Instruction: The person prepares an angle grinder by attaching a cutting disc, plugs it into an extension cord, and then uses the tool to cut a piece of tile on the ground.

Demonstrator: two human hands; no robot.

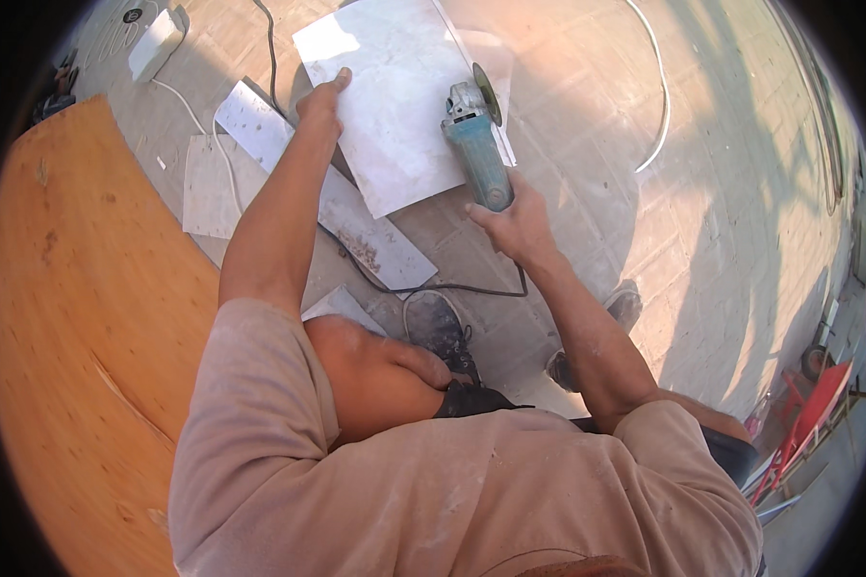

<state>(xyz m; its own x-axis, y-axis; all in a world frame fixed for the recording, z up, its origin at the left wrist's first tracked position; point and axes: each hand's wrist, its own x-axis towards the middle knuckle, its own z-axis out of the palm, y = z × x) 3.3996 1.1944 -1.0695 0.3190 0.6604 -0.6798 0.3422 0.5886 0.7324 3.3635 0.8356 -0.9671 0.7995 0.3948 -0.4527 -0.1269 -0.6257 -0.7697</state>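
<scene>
A large white tile (385, 115) lies at the top middle, tilted a little to the left. My left hand (323, 104) grips its left edge, thumb on the upper face and the other fingers mostly hidden. In my right hand (520, 219) is a teal angle grinder (481, 159), held round the rear of its body. Its thin cutting disc (488, 94) stands on edge over the tile's right side, near a long narrow strip along that edge. I cannot tell whether the disc touches the tile or spins.
Dusty offcuts, a long strip (375, 231) and a squarish piece (202, 188), lie left of my shoes. The black power cord (433, 287) loops past my foot (438, 327). A wooden board (87, 337) fills the left. A white cable (662, 87) and red wheelbarrow (810, 423) are at right.
</scene>
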